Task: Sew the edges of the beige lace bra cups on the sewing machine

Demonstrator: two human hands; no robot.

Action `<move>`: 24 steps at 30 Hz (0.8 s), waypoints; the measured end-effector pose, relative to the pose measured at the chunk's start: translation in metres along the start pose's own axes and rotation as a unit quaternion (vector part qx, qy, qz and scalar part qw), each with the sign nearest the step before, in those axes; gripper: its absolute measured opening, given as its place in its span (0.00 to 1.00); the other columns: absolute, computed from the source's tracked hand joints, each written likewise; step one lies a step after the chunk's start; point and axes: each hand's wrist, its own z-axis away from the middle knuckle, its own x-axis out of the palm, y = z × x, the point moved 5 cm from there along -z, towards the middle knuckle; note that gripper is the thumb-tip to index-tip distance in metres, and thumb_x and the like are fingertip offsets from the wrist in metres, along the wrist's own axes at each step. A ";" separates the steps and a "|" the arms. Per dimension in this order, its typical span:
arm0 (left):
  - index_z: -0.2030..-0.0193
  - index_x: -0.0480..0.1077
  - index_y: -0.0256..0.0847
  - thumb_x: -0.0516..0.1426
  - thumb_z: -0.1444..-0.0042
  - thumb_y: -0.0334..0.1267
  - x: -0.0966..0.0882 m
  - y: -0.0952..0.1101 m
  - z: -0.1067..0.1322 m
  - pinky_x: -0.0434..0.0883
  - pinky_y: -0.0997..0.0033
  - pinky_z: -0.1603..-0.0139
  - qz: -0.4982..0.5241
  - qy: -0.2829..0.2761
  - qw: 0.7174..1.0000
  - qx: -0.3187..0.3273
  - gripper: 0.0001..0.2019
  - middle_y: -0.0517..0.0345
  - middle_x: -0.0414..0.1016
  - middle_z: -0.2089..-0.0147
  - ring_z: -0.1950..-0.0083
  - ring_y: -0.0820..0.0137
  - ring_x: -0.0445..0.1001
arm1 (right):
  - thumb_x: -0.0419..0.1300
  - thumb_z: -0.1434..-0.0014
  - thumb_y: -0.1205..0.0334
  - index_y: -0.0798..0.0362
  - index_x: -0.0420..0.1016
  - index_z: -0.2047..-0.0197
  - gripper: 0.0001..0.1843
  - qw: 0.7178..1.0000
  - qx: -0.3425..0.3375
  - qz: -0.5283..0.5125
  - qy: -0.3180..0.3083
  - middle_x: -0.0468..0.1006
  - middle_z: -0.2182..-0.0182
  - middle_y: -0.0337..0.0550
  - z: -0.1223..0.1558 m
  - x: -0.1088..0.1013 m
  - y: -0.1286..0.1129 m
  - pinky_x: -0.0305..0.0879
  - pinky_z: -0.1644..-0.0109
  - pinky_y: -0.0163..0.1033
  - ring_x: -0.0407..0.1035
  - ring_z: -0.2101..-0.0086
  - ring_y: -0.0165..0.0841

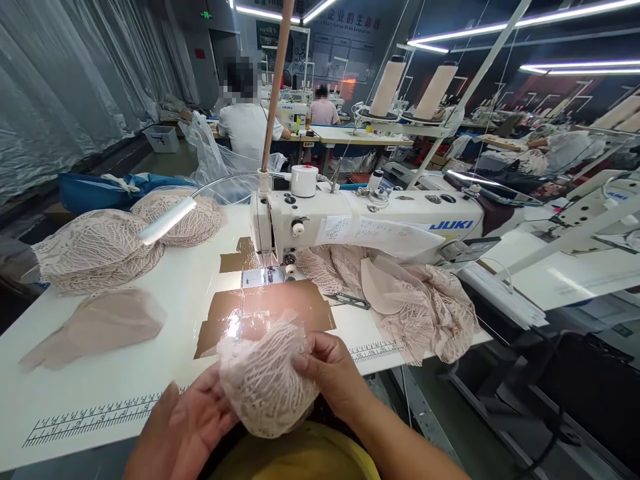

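1. Left hand (185, 427) cups the rounded lace piece (265, 383) from below-left, at the table's near edge.
2. Right hand (327, 370) grips its right side, thumb on top.
3. Beyond them, the Juki sewing machine (350, 223) stands on the white table (125, 380).
4. Lace pile (115, 243) sits far left; what looks like snips (350, 300) lies just right of the brown taped patch (265, 313).
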 end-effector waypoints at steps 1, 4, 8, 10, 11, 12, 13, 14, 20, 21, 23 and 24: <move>0.40 0.66 0.43 0.62 0.51 0.54 0.004 -0.003 0.002 0.74 0.56 0.49 -0.022 -0.019 1.000 -0.009 0.33 0.47 0.75 0.45 0.45 0.51 0.72 | 0.73 0.58 0.54 0.56 0.69 0.76 0.19 0.999 0.014 0.010 -0.031 0.72 0.77 0.36 0.000 0.005 -0.001 0.58 0.69 0.32 0.63 0.75 0.26; 0.41 0.66 0.45 0.65 0.51 0.43 0.007 -0.006 0.003 0.75 0.62 0.53 -0.076 0.001 0.997 -0.003 0.30 0.49 0.78 0.50 0.49 0.54 0.75 | 0.74 0.58 0.55 0.57 0.69 0.75 0.19 0.994 0.051 0.028 -0.093 0.72 0.76 0.36 0.001 0.016 -0.001 0.57 0.69 0.31 0.63 0.75 0.25; 0.50 0.71 0.43 0.66 0.51 0.43 -0.017 0.015 -0.004 0.75 0.71 0.63 -0.092 0.119 0.988 0.042 0.22 0.56 0.78 0.60 0.60 0.63 0.77 | 0.74 0.60 0.52 0.56 0.66 0.77 0.22 0.993 0.058 0.050 -0.085 0.69 0.78 0.33 -0.001 0.014 -0.005 0.55 0.71 0.30 0.61 0.76 0.24; 0.54 0.72 0.44 0.67 0.53 0.45 -0.030 0.034 -0.005 0.73 0.78 0.68 -0.113 0.167 0.975 0.096 0.20 0.62 0.76 0.65 0.66 0.70 0.74 | 0.74 0.60 0.51 0.56 0.67 0.77 0.23 0.990 0.065 0.067 -0.101 0.68 0.79 0.33 -0.002 0.015 -0.011 0.56 0.72 0.30 0.61 0.76 0.24; 0.55 0.72 0.45 0.67 0.55 0.47 -0.031 0.044 -0.004 0.72 0.80 0.69 -0.134 0.167 0.967 0.139 0.21 0.63 0.75 0.66 0.67 0.71 0.73 | 0.73 0.60 0.51 0.56 0.67 0.76 0.22 0.987 0.072 0.081 -0.117 0.68 0.78 0.33 -0.003 0.018 -0.013 0.56 0.72 0.30 0.61 0.77 0.24; 0.54 0.73 0.45 0.68 0.59 0.50 -0.028 0.053 -0.003 0.73 0.79 0.67 -0.163 0.149 0.958 0.185 0.25 0.61 0.76 0.63 0.64 0.70 0.73 | 0.73 0.58 0.51 0.56 0.68 0.75 0.21 0.982 0.078 0.101 -0.137 0.69 0.78 0.34 -0.003 0.021 -0.016 0.56 0.73 0.30 0.61 0.77 0.24; 0.52 0.73 0.46 0.70 0.64 0.52 -0.021 0.060 -0.001 0.74 0.77 0.61 -0.200 0.117 0.946 0.226 0.30 0.58 0.76 0.59 0.59 0.66 0.74 | 0.72 0.57 0.52 0.56 0.70 0.74 0.20 0.976 0.080 0.127 -0.156 0.69 0.78 0.34 -0.003 0.025 -0.019 0.56 0.73 0.30 0.61 0.77 0.24; 0.50 0.72 0.45 0.71 0.69 0.52 -0.011 0.063 0.000 0.73 0.74 0.54 -0.245 0.077 0.934 0.248 0.36 0.55 0.76 0.53 0.52 0.60 0.72 | 0.71 0.55 0.52 0.56 0.71 0.73 0.18 0.969 0.076 0.159 -0.173 0.70 0.77 0.35 -0.003 0.028 -0.021 0.57 0.73 0.30 0.61 0.76 0.24; 0.43 0.68 0.45 0.62 0.47 0.43 0.042 0.037 -0.008 0.70 0.64 0.49 -0.471 -0.148 0.867 0.061 0.23 0.51 0.75 0.51 0.51 0.57 0.72 | 0.64 0.46 0.61 0.54 0.76 0.69 0.06 0.931 -0.044 0.325 -0.163 0.73 0.74 0.36 -0.014 0.037 -0.030 0.60 0.67 0.32 0.65 0.72 0.27; 0.44 0.69 0.44 0.59 0.43 0.42 0.047 0.036 -0.009 0.70 0.65 0.51 -0.476 -0.163 0.863 0.053 0.20 0.52 0.75 0.54 0.53 0.59 0.73 | 0.64 0.45 0.62 0.54 0.76 0.70 0.05 0.926 -0.082 0.336 -0.150 0.73 0.73 0.37 -0.016 0.037 -0.032 0.61 0.64 0.33 0.66 0.70 0.28; 0.47 0.71 0.44 0.57 0.42 0.41 0.051 0.038 -0.011 0.70 0.68 0.52 -0.484 -0.174 0.856 0.055 0.16 0.54 0.75 0.57 0.56 0.61 0.72 | 0.63 0.45 0.63 0.54 0.76 0.72 0.06 0.921 -0.149 0.337 -0.128 0.75 0.70 0.39 -0.020 0.037 -0.034 0.63 0.61 0.34 0.68 0.67 0.30; 0.49 0.72 0.44 0.58 0.42 0.40 0.052 0.039 -0.011 0.70 0.69 0.53 -0.491 -0.176 0.851 0.056 0.14 0.55 0.75 0.59 0.58 0.62 0.72 | 0.62 0.45 0.63 0.54 0.76 0.73 0.06 0.921 -0.166 0.330 -0.122 0.76 0.69 0.40 -0.022 0.037 -0.034 0.63 0.60 0.35 0.70 0.66 0.31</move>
